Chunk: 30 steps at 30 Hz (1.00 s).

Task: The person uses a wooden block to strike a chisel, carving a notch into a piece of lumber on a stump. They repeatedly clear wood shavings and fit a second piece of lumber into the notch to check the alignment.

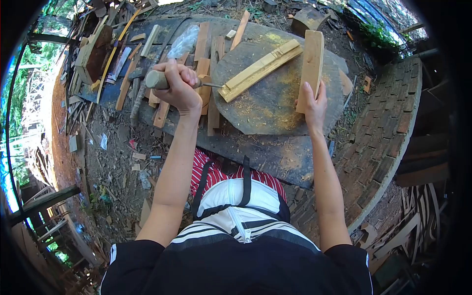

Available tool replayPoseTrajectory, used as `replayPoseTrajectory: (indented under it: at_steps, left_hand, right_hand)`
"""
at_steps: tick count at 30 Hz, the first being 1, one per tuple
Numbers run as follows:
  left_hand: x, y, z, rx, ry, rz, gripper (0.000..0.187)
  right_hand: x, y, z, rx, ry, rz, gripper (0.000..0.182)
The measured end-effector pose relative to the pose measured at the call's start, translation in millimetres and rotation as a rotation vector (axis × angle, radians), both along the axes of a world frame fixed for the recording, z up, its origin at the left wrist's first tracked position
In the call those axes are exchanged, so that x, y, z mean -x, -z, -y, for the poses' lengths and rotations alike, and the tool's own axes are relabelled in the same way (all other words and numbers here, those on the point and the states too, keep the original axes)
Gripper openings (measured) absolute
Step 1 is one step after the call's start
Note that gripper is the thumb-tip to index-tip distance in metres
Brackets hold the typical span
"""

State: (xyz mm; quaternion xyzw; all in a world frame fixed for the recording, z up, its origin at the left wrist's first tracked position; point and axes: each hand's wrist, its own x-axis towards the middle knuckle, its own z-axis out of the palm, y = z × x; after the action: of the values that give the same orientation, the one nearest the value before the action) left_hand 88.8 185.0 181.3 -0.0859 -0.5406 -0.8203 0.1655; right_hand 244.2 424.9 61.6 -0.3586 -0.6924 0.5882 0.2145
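Note:
My left hand [179, 88] is closed round the wooden handle of a chisel [156, 79]. The chisel's thin metal blade points right, its tip at the near left end of a yellowish carved wood strip [261, 70]; whether it touches cannot be made out. That strip lies slantwise on a round wooden slab [265, 115] strewn with shavings. On the slab's right side, my right hand [314, 104] grips the lower end of a flat wooden block [311, 56], thumb on its face and fingers at its right edge. The block's upper end points away from me.
Several wood offcuts [202, 44] and a crumpled clear plastic bag [184, 42] lie left of the slab. Near them is a hammer [136, 86]. A curved brick edging [378, 132] runs along the right. Scrap wood [93, 54] is piled at far left.

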Motion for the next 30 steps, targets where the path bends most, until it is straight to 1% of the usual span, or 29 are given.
replayPoseTrajectory:
  at_steps: [3,4,6,7,8,9,10,11,12,13,14,15,17,18,19,20,21,22,23,24,25,26,27,29,30]
  left_hand:
    - [-15,2,1,0.03,-0.017,0.039,0.022]
    - [-20,3,5,0.021,0.032,0.039,0.021]
    - [-28,7,11,0.03,0.033,0.04,0.021]
    - [-31,10,14,0.045,0.044,0.046,0.021]
    - [-34,15,20,0.049,0.073,0.034,0.02]
    - [-36,14,22,0.044,0.056,0.027,0.02]
    - [-40,14,24,0.014,0.05,0.06,0.022]
    - [-44,15,26,-0.014,0.05,0.097,0.025]
    - [-44,18,31,-0.016,0.046,0.098,0.025]
    - [-41,23,37,-0.047,0.09,0.088,0.023]
    - [-40,30,46,-0.078,0.14,0.08,0.023]
    - [-43,44,55,-0.081,0.146,0.081,0.023]
    - [-51,69,69,-0.767,0.469,0.654,0.022]
    - [-47,62,26,0.0,-0.031,0.457,0.021]
    - [-49,46,26,-0.01,-0.028,0.456,0.021]
    - [-56,19,29,-0.152,0.117,0.327,0.022]
    - [-59,5,31,-0.289,0.261,0.192,0.022]
    - [-59,6,27,-0.098,0.114,0.22,0.022]
    - [-51,11,28,-0.007,0.097,0.199,0.022]
    - [-48,17,26,0.093,0.065,0.143,0.023]
    - [-48,24,26,0.198,0.036,0.095,0.025]
    - [-46,30,22,0.166,0.029,0.057,0.027]
    - [-45,35,18,0.08,-0.016,0.099,0.029]
    - [-39,46,25,0.135,0.002,0.143,0.028]
    - [-35,44,33,0.108,0.069,0.254,0.027]
  right_hand:
    - [-1,-1,0,0.0,-0.02,-0.012,0.062]
    - [-1,0,0,-0.006,-0.03,-0.018,0.062]
    - [-2,-2,4,-0.142,-0.007,-0.049,0.064]
    - [-3,-3,7,-0.148,-0.02,-0.057,0.064]
    - [-3,-9,13,-0.246,-0.03,-0.066,0.067]
    - [1,-19,21,-0.342,-0.041,-0.076,0.069]
    - [4,-30,29,-0.358,-0.114,-0.087,0.071]
    - [7,-53,40,-0.372,-0.181,-0.093,0.074]
    - [10,-76,52,-0.33,-0.282,-0.105,0.075]
    - [16,-109,67,-0.288,-0.379,-0.119,0.077]
    - [18,-167,98,-0.385,-0.516,-0.242,0.083]
    - [27,-174,112,-0.488,-0.573,-0.574,0.075]
    - [20,-218,130,-0.81,-0.739,-0.664,0.077]
    - [18,-224,138,-0.823,-0.737,-0.661,0.077]
    - [15,-230,146,-0.961,-0.832,-0.496,0.076]
    - [11,-233,151,-1.094,-0.926,-0.326,0.076]
    - [9,-229,154,-1.1,-0.93,-0.327,0.076]
    - [7,-221,157,-1.123,-0.889,-0.307,0.074]
    - [8,-221,158,-1.153,-0.851,-0.288,0.072]
    - [2,-227,160,-1.178,-0.834,-0.336,0.067]
    - [-3,-230,163,-1.13,-0.795,-0.445,0.065]
    - [-7,-231,164,-1.075,-0.791,-0.508,0.067]
    - [-10,-232,163,-1.025,-0.782,-0.571,0.069]
    - [-3,-216,158,-1.02,-0.721,-0.508,0.075]
    - [-8,-210,149,-0.945,-0.811,-0.315,0.081]
